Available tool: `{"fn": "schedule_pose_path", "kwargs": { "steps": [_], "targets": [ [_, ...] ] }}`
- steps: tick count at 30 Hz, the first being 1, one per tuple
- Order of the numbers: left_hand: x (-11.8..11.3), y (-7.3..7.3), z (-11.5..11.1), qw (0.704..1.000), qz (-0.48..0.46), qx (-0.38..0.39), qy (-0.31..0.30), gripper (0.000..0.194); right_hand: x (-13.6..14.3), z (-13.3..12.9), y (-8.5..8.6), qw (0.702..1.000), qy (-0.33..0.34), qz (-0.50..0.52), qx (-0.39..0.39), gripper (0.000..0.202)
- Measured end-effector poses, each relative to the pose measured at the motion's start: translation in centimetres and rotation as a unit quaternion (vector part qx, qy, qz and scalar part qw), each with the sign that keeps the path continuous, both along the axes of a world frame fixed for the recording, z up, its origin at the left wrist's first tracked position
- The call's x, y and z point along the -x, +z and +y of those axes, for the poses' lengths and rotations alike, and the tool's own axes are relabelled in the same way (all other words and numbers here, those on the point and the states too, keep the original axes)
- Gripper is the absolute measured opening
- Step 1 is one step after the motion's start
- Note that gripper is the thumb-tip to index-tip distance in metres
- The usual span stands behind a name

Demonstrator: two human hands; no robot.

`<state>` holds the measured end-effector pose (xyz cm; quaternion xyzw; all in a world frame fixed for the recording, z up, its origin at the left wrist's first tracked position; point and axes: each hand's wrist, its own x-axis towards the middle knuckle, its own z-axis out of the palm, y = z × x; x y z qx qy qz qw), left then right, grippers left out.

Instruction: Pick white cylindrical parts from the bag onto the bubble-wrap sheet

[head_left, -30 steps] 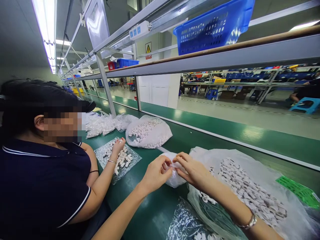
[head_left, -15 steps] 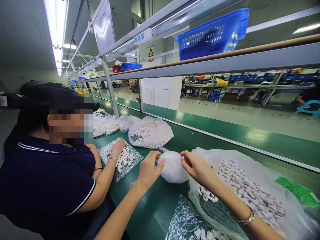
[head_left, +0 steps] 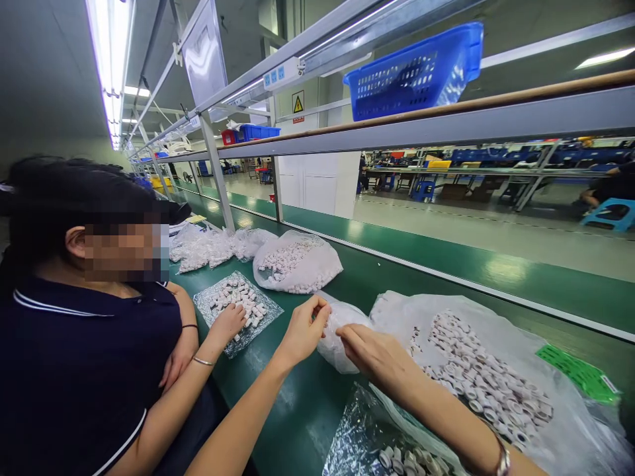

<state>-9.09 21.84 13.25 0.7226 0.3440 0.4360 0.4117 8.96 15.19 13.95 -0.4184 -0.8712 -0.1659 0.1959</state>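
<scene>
A rounded white translucent plastic bag (head_left: 342,354) sits on the green bench in front of me. My left hand (head_left: 303,330) is at its upper left side, thumb and fingers pinched together at its edge. My right hand (head_left: 374,354) reaches across its right side, fingertips pressed together over the bag. What small bit of film each hand pinches is partly hidden. Right of my hands lies a large open plastic bag (head_left: 391,303) with many small white parts (head_left: 489,370). Nearer to me, a clear bubble sheet (head_left: 347,430) holds more such parts (head_left: 404,461).
At the left sits a person in a dark shirt (head_left: 74,357), one hand (head_left: 229,324) on white parts over another bubble sheet (head_left: 270,311). Behind stands a full bag (head_left: 325,254). A green tray (head_left: 578,371) lies right; a blue basket (head_left: 411,76) is on the shelf.
My left hand has closed and moved slightly right. My right hand has moved left and down across the white bag, which looks flatter. The other person's hand has shifted down.
</scene>
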Motion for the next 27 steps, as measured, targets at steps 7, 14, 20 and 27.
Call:
{"fn": "schedule_pose_path", "kwargs": {
  "steps": [7, 14, 20, 27],
  "targets": [
    [-4.5, 1.1, 0.3, 0.986, 0.056, -0.148, 0.059, 0.017, -0.9, 2.5, -2.7, 0.966, -0.232, -0.111, -0.007, 0.031],
    [-7.9, 4.1, 4.6, 0.962, 0.027, -0.268, 0.040, 0.016, -3.1, 6.9, 0.2, 0.947, -0.319, -0.017, -0.012, 0.031],
    [-6.1, -2.4, 8.5, 0.959, 0.151, -0.229, 0.067, 0.018, -4.1, 10.1, -4.7, 0.949, -0.280, -0.015, 0.142, 0.020],
    [-6.4, -8.2, 7.4, 0.922, 0.247, -0.295, -0.056, 0.081, -5.2, 10.3, -8.4, 0.955, -0.223, 0.055, 0.186, 0.017]
  ]
}}
